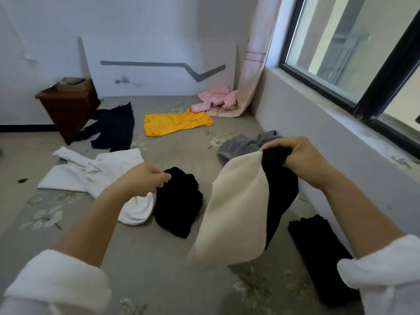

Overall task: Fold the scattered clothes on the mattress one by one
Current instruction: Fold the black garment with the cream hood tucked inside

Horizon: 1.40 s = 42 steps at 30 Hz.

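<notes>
My right hand (302, 159) grips the top of a black garment with a cream lining (236, 208) and holds it up above the grey floral mattress (145, 258). My left hand (147, 178) pinches the edge of a crumpled black and white garment (177, 201) lying on the mattress in the middle. Scattered further off are a white shirt (91, 171), a dark navy garment (113, 128), a yellow shirt (175, 121), pink clothes (216, 100) and a grey garment (245, 146). A black piece (318, 253) lies flat at the right.
A dark wooden nightstand (68, 110) stands at the mattress's far left corner. A low wall under a window (354, 53) runs along the right side. A pale curtain (254, 64) hangs in the far corner.
</notes>
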Tool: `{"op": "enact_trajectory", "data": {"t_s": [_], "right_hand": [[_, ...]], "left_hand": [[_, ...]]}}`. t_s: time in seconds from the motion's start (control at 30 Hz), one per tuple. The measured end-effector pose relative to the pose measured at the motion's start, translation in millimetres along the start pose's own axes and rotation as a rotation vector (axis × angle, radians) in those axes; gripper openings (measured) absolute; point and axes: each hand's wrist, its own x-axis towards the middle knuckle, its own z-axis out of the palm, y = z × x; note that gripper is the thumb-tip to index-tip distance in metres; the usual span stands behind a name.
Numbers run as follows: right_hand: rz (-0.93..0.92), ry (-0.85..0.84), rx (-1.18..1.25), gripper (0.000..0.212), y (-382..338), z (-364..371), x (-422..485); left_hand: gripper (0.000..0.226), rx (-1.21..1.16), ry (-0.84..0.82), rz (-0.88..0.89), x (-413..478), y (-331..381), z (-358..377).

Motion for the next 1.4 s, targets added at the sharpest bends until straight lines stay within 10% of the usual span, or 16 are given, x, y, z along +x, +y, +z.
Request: {"op": "enact_trajectory", "data": {"t_s": [0.13,0.3,0.43,0.57,0.67,0.97,1.13,1.4], "right_hand": [[0.056,-0.119,0.01,0.064,2.7,-2.0,-16.0],[0.163,-0.377,-0.054,0.071,15.5,-4.9,-37.3],[0.226,-0.629,-0.141,0.063,26.9,-4.5,-60.6],[0.313,-0.737,-0.119,0.063,37.2,-4.1,-77.4],[0.334,-0.758,-0.106,0.066,39.9,-4.3,-85.3],[0.464,-0.18,-0.104,0.035,69.9,-46.5,-90.2],[0.401,-0.201,-0.11,0.033,49.3,-66.3,-64.1],[0.266,0.034,-0.894,0.015,76.9,-16.3,40.3]], "left_hand": [[0.034,-0.116,0.03,0.137,13.4,6.1,68.9],[0.086,-0.809,-0.563,-0.525,5.6,-6.5,168.6],[0.115,-1.096,-0.805,-0.693,5.6,-30.1,231.9],[0.079,-1.191,-0.626,-0.645,13.6,-7.5,240.7],[0.055,-0.775,-0.34,-0.566,23.6,-3.6,246.5],[0.013,-0.904,-0.146,-0.261,35.3,19.3,117.1],[0.014,-0.937,-0.002,-0.04,16.4,16.7,27.5],[0.047,-0.946,0.209,-0.155,71.4,-5.6,-41.2]]}}
